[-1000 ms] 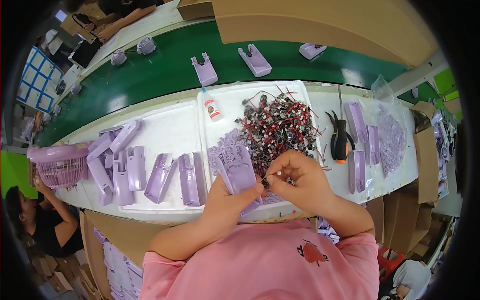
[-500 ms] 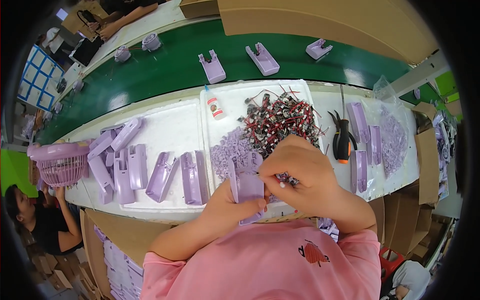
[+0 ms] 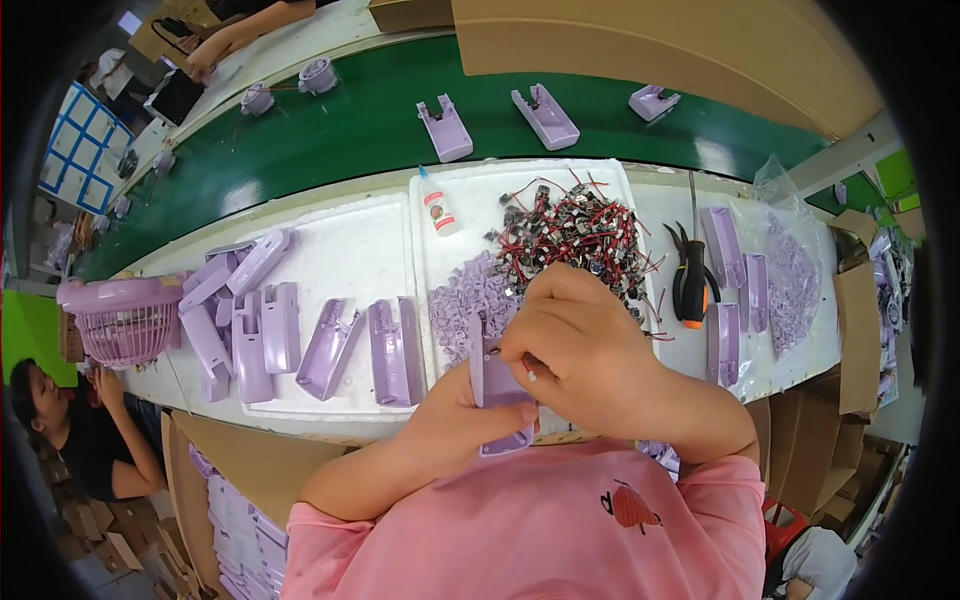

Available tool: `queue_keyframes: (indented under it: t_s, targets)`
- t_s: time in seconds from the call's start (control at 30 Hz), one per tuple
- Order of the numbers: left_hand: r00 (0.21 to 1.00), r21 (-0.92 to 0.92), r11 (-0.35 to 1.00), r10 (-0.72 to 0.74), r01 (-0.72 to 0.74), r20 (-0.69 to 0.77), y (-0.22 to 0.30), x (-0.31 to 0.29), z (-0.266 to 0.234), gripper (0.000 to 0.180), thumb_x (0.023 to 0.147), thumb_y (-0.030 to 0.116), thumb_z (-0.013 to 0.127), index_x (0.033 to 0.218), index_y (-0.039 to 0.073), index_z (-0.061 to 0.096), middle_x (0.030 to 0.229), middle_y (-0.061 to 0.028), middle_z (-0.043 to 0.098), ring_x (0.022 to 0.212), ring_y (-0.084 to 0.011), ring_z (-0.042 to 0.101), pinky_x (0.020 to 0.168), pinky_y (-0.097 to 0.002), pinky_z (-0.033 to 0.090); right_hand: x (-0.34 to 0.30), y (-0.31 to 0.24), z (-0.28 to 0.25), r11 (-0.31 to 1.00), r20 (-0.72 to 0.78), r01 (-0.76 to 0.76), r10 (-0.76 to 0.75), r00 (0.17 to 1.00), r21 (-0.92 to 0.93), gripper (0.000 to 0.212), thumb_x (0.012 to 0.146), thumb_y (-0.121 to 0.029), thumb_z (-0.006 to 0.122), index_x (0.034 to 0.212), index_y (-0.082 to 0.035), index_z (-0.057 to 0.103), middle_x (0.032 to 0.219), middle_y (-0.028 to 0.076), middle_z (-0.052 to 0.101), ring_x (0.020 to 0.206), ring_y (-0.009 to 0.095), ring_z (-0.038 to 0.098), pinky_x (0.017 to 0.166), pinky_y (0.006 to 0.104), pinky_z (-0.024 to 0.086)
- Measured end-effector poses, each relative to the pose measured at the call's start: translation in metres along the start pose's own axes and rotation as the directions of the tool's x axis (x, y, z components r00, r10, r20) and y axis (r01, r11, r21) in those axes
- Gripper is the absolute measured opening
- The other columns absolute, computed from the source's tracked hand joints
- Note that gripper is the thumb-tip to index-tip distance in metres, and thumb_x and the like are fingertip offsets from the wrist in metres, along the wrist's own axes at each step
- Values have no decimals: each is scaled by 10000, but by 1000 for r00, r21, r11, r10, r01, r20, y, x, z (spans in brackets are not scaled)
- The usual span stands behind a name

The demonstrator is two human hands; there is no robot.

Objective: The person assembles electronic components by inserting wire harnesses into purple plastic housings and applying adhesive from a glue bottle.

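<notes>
My left hand is closed around a lilac plastic housing, its thumb laid across the lower part. Over the housing's upper end, my right hand pinches a small wired part; a white connector pokes out under the fingers, while the rest is hidden. Just beyond lies a heap of small circuit boards with red and black wires. Beside that heap is a pile of small lilac plastic pieces. Two more lilac housings, one tilted and one upright, lie left of my hands.
Several lilac housings and a lilac basket-like fan guard occupy the left. A glue bottle stands behind. Pliers, a screwdriver and a bag of lilac pieces lie right. A green conveyor carries housings; people work nearby.
My right hand has shifted slightly left and closer over the housing's upper end, covering more of it. The whole view has swung a little, so the surroundings appear displaced.
</notes>
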State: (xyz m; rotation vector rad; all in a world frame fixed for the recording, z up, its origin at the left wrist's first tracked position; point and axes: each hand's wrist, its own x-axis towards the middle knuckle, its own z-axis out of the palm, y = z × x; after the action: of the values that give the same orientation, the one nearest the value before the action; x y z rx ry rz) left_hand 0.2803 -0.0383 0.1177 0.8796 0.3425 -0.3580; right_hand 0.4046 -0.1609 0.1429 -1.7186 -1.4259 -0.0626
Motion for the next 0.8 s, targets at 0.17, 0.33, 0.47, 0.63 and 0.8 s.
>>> queue_keyframes:
  t_s: [0.17,0.33,0.47,0.63,0.8]
  targets:
    - [1000,24,1000,20,-20,-3,-1,2,1,198,820,7,578,1012,40,536,874,-15,565,805,-88,533,700,-246,428,-1,-1,-1,999,25,-3,5,1000,-49,221,536,47,656,695,-67,553,667,52,547,721,241,531,604,338,439]
    - [999,55,998,11,-10,-35,0,4,5,206,815,-6,564,1014,41,534,877,0,553,800,-71,512,692,-236,415,-3,0,-2,995,65,13,-7,998,-94,208,540,42,646,687,-66,547,668,57,541,718,241,527,608,340,436]
    - [999,77,997,30,-26,-42,-1,6,5,221,808,-5,566,1021,40,530,871,8,550,797,-67,507,687,-231,414,-5,1,0,995,91,11,-2,996,-96,199,545,41,641,684,-61,543,676,61,543,718,242,527,607,341,436]
    - [998,144,988,53,-50,-18,3,7,4,221,805,5,572,1019,39,529,863,13,550,786,-61,503,677,-230,413,-6,1,-1,999,9,5,-5,1000,-50,207,541,44,643,693,-60,546,685,62,550,724,246,523,617,345,438]
    - [999,132,990,46,-43,-17,3,8,5,198,816,15,567,1010,38,535,854,14,551,785,-61,502,676,-225,411,-7,3,-1,994,-39,87,-90,995,-66,142,577,-54,601,703,-44,536,687,71,541,716,243,501,631,358,422]
